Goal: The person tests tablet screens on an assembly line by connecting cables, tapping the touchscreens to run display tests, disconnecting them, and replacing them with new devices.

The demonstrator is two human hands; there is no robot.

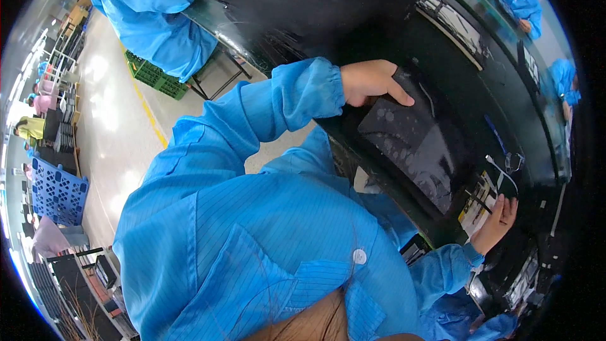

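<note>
Dark workbench (485, 98): black panel (413, 145) is gripped by left hand (371, 82), eleven o'clock; right hand (495, 225), four, near white cable (505, 173), grip unclear.

Nothing readable here, folks! Closest thing to print is the flat yellow-and-white piece with dark markings (472, 216), just beside the right hand (495, 224), and those markings are too small and blurred to make out as words or numbers. Over on the pale, shiny floor (104, 113) runs a thin yellow stripe (146, 108), a plain line and no lettering to call.
</note>
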